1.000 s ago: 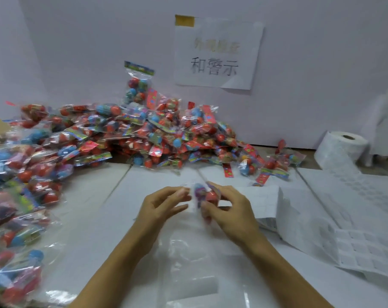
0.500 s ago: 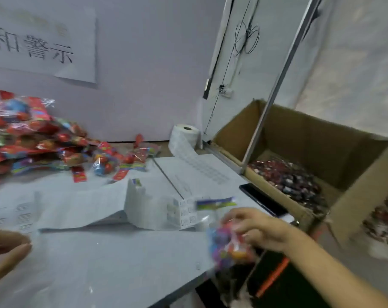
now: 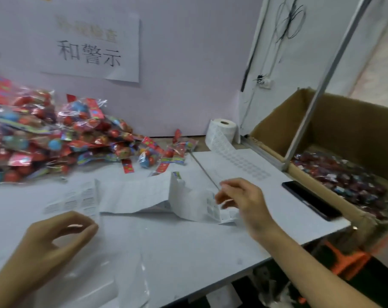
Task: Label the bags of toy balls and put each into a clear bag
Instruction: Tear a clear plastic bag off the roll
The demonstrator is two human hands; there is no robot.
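Bags of toy balls (image 3: 55,138) are lying heaped at the left of the frame, at the back of the white tabletop (image 3: 188,245) against the wall, with a few strays trailing toward centre. More bagged balls are lying inside the cardboard box (image 3: 335,130) at the right of the frame, beyond the tabletop's edge. The right hand (image 3: 244,201) is hovering at centre right over a crumpled strip of label sheet (image 3: 188,198), its fingers (image 3: 227,185) loosely curled and holding nothing. The left hand (image 3: 46,247) is sitting at the lower left, fingers and thumb curved toward each other over a clear bag (image 3: 95,283) lying flat on the tabletop; whether they are pinching it cannot be told. A label roll (image 3: 223,130) is standing at the back, and a black phone (image 3: 311,200) is lying near the right edge.
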